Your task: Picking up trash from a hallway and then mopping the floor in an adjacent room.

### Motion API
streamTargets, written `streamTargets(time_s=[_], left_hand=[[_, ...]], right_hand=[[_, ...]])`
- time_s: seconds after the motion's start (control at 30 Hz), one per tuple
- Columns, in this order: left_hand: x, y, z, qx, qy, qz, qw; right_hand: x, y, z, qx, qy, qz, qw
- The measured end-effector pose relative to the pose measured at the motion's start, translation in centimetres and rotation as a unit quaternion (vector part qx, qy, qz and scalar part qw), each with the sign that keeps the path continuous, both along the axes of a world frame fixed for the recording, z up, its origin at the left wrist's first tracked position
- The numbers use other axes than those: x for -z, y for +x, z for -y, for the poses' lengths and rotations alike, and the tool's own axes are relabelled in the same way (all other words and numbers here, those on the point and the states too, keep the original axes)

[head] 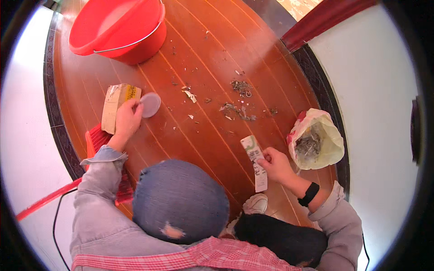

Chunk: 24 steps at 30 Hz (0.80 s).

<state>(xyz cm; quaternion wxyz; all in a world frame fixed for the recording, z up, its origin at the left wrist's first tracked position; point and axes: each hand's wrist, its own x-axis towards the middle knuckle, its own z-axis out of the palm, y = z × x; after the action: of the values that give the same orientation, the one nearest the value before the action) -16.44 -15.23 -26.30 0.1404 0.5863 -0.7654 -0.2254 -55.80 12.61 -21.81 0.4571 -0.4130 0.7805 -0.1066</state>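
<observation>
A round translucent plastic lid (150,105) is pinched between the thumb and fingers of my left hand (128,117). Beside and partly behind that hand is a small cardboard box (114,105) with yellow tape; whether the fingers also touch it, I cannot tell. My right hand (276,166) grips a long, narrow printed card (255,162) over the floor, near my white shoe (256,204). To the right of this hand stands a plastic bag (334,152), its mouth open, with grey debris (308,145) inside.
Dirt heaps (241,87), a strip of fluffy debris (239,112) and paper scraps (190,96) lie on the wood-plank floor (203,142). A red bucket (145,47) with a wire handle stands at the upper left. A red broom (124,188) lies by my left arm. White walls (369,84) flank both sides.
</observation>
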Motion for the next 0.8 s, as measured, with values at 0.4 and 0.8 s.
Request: streamTargets(time_s=[0.4,0.8], left_hand=[[7.2,-5.2,7.6,-0.242,-0.045,-0.122,0.962],[4.4,-12.8,-0.8,-0.072,0.002,-0.212,0.975]], right_hand=[[11.5,1.9,4.4,0.339,-0.066,-0.161,0.925],[10.2,4.4,12.1,0.385,-0.19,-0.146,0.891]])
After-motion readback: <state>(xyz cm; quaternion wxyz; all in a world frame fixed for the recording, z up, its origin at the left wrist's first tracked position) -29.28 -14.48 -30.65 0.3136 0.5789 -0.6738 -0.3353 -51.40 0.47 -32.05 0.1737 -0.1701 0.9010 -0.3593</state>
